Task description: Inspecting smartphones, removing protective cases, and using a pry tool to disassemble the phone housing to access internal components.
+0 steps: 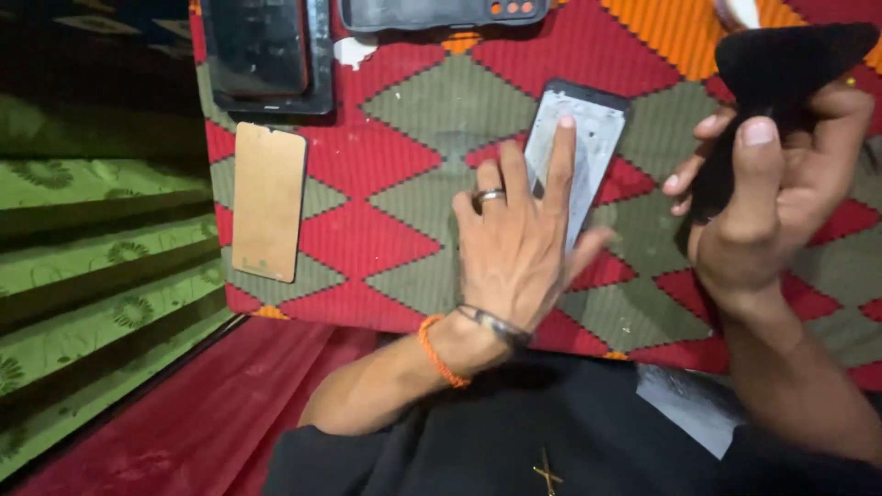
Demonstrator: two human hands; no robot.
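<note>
**A:** Right, status from the bottom of the frame up?

**B:** Lower centre: left hand (519, 243) lies flat, fingers spread, index finger pressed along the glass of the phone (581, 147). Not gripping, just pinning it to the patterned cloth (413, 119). Ring, metal bangle and orange thread band on that wrist.

**A:** Phone position?

**B:** Centre, slightly right, tilted, screen side up. Surface looks pale and smeary, could be a film or protector on it; can't tell if it's fully seated.

**A:** Right hand?

**B:** Right hand (772, 211) at right edge, lifted off the cloth, fingers closed around a black cloth pad (790, 60). Pad isn't touching the phone.

**A:** So how far in?

**B:** My read: mid-job. Phone is laid out and held down, wiper is in hand, but the wipe of the screen isn't on it at this instant.

**A:** Anything else staged?

**B:** Left of centre, a tan backing sheet (268, 200) lies flat, untouched. Upper left, a dark phone-sized tray (268, 55). Top centre, a black case (441, 13) with orange buttons, partly cut off. All well apart from both hands.
</note>
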